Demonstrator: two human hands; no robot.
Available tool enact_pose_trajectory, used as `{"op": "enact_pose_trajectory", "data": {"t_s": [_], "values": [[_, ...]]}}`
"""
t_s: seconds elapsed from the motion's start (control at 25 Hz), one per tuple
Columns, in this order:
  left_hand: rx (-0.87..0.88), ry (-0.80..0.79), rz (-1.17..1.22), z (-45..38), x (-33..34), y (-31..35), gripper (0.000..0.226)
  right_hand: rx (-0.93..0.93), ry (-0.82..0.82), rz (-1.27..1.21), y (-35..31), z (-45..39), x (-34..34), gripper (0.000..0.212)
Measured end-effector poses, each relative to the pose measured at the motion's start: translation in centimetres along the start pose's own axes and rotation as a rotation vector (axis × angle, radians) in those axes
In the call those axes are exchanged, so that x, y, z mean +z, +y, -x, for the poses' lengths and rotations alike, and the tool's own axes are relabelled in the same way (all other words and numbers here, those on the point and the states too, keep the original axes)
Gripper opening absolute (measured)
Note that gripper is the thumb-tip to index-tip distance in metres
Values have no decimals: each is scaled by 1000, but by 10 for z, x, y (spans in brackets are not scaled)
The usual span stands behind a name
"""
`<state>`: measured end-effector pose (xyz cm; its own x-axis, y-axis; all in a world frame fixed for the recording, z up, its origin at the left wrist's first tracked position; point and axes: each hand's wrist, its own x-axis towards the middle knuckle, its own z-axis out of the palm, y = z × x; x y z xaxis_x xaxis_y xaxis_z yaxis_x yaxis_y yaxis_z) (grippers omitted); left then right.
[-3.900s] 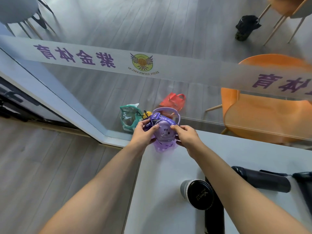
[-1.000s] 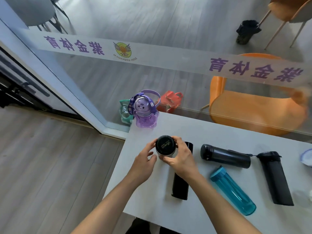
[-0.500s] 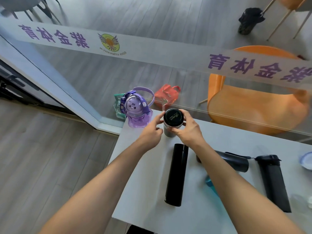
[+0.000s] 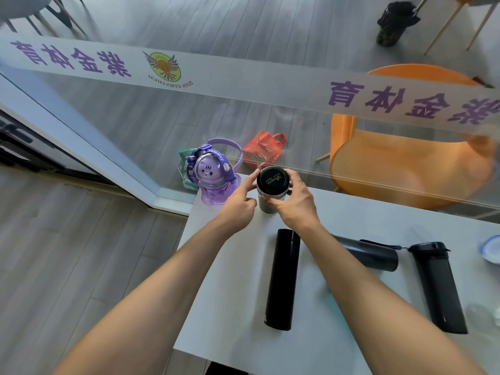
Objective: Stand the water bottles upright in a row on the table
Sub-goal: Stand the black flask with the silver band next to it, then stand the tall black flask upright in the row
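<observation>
A light grey table (image 4: 351, 220) stands against a glass partition (image 4: 243, 115) that carries a white band printed with purple characters and a round winged logo. Beyond the glass lie grey floorboards, an orange chair (image 4: 400, 163), a red bag (image 4: 263, 150), a greenish bag partly hidden behind the purple bottle, and a dark bin (image 4: 393, 23) near pale chair legs at the top right. On the near side of the glass, to the left of the table, the floor is grey wood plank. At the table's far left corner a purple bottle (image 4: 213, 182) with a cartoon face, a strap and a curved handle stands upright. Just to its right stands the silver flask (image 4: 270, 190) with a black lid bearing gold print, upright on the table. The left hand (image 4: 239, 204) reaches in from the left with its index finger and thumb extended so that the fingertips (image 4: 254, 175) touch the lid's rim, the other fingers curled loosely. The right hand (image 4: 296, 201) wraps the flask from the right, thumb across the near side of the body and fingers around the far side of the lid, closed on it. Nearer the person, three dark bottles lie on their sides: a slim black flask (image 4: 282, 280) pointing away from the viewer, a black bottle (image 4: 370, 255) partly hidden by the right forearm, and a black sports bottle (image 4: 438, 288) toward the right. A pale round object (image 4: 491, 249) is cut off at the right edge.
</observation>
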<state>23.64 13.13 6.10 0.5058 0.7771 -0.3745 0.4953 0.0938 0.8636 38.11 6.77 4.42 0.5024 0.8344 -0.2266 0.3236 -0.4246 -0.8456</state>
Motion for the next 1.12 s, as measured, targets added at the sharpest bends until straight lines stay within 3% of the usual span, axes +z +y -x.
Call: {"op": "enact_pose_trajectory", "data": {"t_s": [0.2,0.28,0.36,0.48,0.68,0.88,1.12], "values": [[1,-21,20,2,0,-4,81,37,-27,16,-3,5,-1,81],[-30,4,49,12,5,-11,75,113,-24,43,4,13,-9,84],[-110,39,69,26,13,-28,66,240,-18,36,17,31,-14,73],[-254,-37,42,54,40,-67,53,429,-63,39,55,84,-8,58],[-394,-197,67,69,87,-100,45,593,-121,35,101,119,10,54],[-390,-193,175,71,94,-92,39,578,-47,-156,93,123,16,38],[-152,-164,195,93,67,-46,29,417,100,-247,61,143,-7,46]]}}
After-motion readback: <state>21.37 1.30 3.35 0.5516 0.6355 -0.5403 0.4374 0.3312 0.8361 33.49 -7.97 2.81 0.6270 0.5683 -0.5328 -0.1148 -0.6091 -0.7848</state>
